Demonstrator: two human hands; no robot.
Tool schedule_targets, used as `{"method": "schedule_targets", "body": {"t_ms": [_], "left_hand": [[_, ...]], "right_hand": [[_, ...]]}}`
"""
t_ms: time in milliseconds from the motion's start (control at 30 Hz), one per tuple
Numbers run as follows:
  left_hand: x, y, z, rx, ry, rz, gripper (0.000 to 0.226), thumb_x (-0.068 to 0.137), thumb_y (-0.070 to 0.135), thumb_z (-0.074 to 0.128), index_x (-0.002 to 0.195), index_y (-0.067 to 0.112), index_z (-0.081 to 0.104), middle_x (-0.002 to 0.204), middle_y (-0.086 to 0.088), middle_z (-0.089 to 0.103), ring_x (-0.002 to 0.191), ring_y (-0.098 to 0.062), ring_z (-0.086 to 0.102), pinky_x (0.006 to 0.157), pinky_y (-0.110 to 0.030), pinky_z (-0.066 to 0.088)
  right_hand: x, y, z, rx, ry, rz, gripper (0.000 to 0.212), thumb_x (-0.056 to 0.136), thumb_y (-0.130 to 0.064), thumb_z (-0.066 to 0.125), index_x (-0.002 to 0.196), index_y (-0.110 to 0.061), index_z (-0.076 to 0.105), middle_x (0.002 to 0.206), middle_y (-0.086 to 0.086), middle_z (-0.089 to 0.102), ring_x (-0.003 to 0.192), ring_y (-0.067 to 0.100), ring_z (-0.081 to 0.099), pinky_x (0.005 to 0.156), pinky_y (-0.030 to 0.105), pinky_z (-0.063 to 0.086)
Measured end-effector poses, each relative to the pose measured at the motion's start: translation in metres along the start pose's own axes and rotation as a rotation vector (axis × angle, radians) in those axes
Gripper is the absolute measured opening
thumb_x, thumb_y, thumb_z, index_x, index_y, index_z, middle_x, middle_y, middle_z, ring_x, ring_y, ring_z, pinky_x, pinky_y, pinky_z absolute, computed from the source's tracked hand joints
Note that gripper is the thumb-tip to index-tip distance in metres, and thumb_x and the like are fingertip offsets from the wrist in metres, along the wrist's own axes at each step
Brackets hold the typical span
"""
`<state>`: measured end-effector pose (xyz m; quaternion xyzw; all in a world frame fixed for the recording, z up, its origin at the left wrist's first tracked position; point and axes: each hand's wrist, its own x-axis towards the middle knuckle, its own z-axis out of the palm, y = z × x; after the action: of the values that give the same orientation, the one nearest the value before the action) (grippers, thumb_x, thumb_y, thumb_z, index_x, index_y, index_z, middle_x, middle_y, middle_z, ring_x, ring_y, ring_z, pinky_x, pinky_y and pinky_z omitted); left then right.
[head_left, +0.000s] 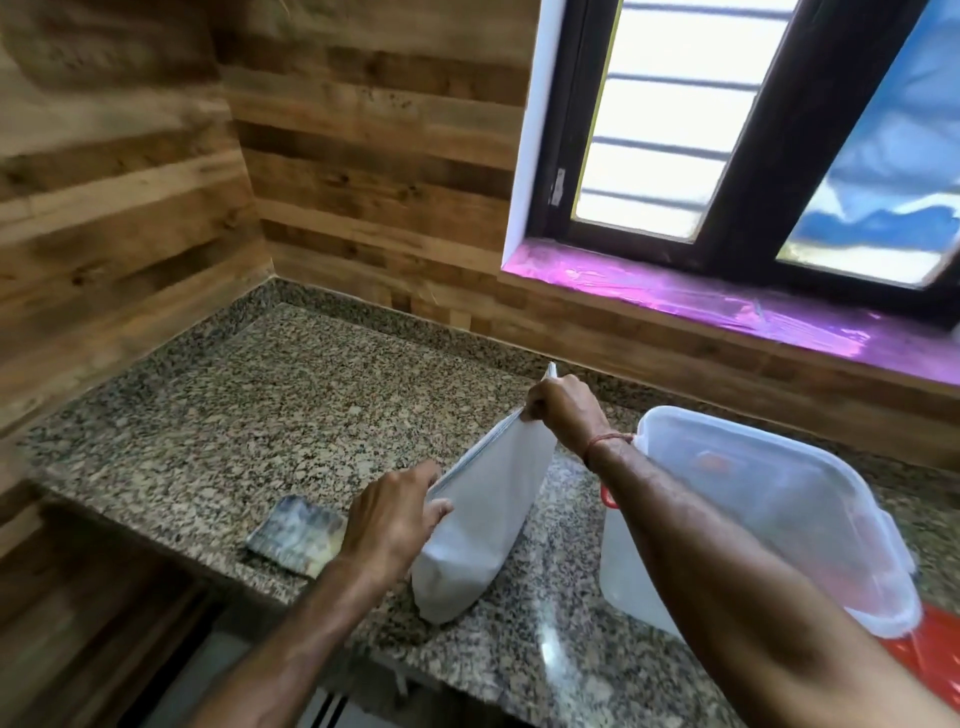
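Observation:
A white pouch-like bag (483, 525) stands upright on the speckled granite counter (260, 415). My left hand (392, 519) pinches the near end of its top edge. At the far end of that same top edge, my right hand (563, 413) grips the bag with curled fingers. The top edge runs taut between the two hands. What is inside the bag is hidden.
A clear plastic lidded container (769, 509) stands right of the bag, under my right forearm, with something red (924, 654) beside it. A small flat patterned object (298, 535) lies near the counter's front edge. Wood-panelled walls and a window (727, 156) enclose the corner.

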<state>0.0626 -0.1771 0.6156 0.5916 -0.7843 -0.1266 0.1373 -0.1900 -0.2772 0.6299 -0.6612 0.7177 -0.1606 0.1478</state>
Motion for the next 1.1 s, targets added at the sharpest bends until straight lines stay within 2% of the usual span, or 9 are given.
{"method": "schedule_targets", "body": {"t_ms": [100,200,300,433,600,833,900,1000,1100], "left_hand": [[-0.007,-0.014,-0.001,-0.129,-0.218,-0.056,0.048,0.091,0.035,0.073,0.133,0.020,0.053,0.103,-0.001,0.070,0.084,-0.013,0.065,0.076,-0.026,0.054],[-0.015,-0.024,-0.005,-0.214,-0.277,-0.095,0.033,0.090,0.040,0.072,0.114,0.022,0.059,0.099,0.006,0.071,0.085,-0.011,0.070,0.084,-0.033,0.058],[-0.016,-0.031,-0.015,-0.302,-0.213,-0.088,0.020,0.087,0.039,0.076,0.088,0.022,0.065,0.090,0.012,0.071,0.082,-0.009,0.070,0.080,-0.033,0.059],[-0.011,-0.027,-0.036,-0.506,-0.260,-0.111,0.018,0.089,0.031,0.076,0.086,0.014,0.070,0.070,-0.001,0.073,0.059,-0.010,0.064,0.057,-0.028,0.053],[-0.011,-0.015,-0.049,-0.732,-0.251,-0.224,0.019,0.090,0.019,0.076,0.097,0.003,0.068,0.062,-0.003,0.070,0.045,-0.005,0.056,0.041,-0.017,0.041],[-0.025,0.008,-0.053,-1.000,0.010,-0.246,0.018,0.099,0.025,0.064,0.106,0.008,0.066,0.084,-0.009,0.079,0.065,-0.011,0.069,0.056,-0.022,0.051],[-0.039,-0.003,-0.039,-0.903,0.120,-0.296,0.015,0.102,0.027,0.059,0.104,0.015,0.067,0.091,-0.005,0.078,0.077,-0.015,0.072,0.063,-0.024,0.054],[-0.069,-0.003,-0.005,-0.597,-0.017,-0.230,0.008,0.090,0.024,0.075,0.097,0.022,0.071,0.093,0.005,0.076,0.086,-0.005,0.072,0.076,-0.025,0.060],[-0.074,0.014,0.021,-0.518,0.045,-0.211,0.020,0.076,0.039,0.087,0.078,0.025,0.073,0.073,0.011,0.074,0.070,0.002,0.068,0.064,-0.020,0.054]], "right_hand": [[-0.010,0.008,0.007,-0.060,0.026,-0.103,0.012,0.074,-0.009,0.073,0.079,-0.017,0.080,0.085,0.003,0.077,0.083,0.023,0.072,0.076,0.028,0.052],[-0.027,0.007,0.011,-0.043,0.038,-0.241,0.013,0.083,-0.006,0.075,0.091,-0.016,0.079,0.093,0.004,0.079,0.090,0.021,0.074,0.080,0.028,0.057],[-0.055,-0.013,0.018,0.101,-0.119,-0.345,0.022,0.089,-0.011,0.074,0.110,-0.014,0.075,0.112,0.002,0.074,0.098,0.009,0.070,0.089,0.023,0.059],[-0.099,-0.046,0.034,0.330,-0.325,-0.391,0.026,0.090,-0.018,0.073,0.116,-0.014,0.072,0.117,0.000,0.070,0.101,0.005,0.067,0.089,0.019,0.058],[-0.125,-0.061,0.060,0.486,-0.285,-0.436,0.028,0.077,-0.034,0.086,0.099,-0.022,0.074,0.107,0.000,0.066,0.099,0.016,0.064,0.083,0.040,0.061],[-0.141,-0.060,0.072,0.627,-0.055,-0.350,0.017,0.082,-0.032,0.081,0.074,-0.018,0.075,0.092,-0.005,0.060,0.091,0.014,0.060,0.079,0.035,0.057],[-0.142,-0.055,0.070,0.756,-0.108,-0.257,0.022,0.083,-0.033,0.081,0.074,-0.013,0.075,0.085,0.009,0.067,0.083,0.017,0.063,0.078,0.040,0.056],[-0.143,-0.047,0.064,0.979,-0.229,-0.174,0.027,0.085,-0.028,0.079,0.083,-0.002,0.074,0.087,0.022,0.074,0.078,0.020,0.067,0.082,0.046,0.059],[-0.145,-0.047,0.062,1.054,-0.305,-0.149,0.024,0.084,-0.020,0.080,0.083,0.003,0.073,0.086,0.021,0.076,0.078,0.021,0.069,0.080,0.041,0.059]]}}
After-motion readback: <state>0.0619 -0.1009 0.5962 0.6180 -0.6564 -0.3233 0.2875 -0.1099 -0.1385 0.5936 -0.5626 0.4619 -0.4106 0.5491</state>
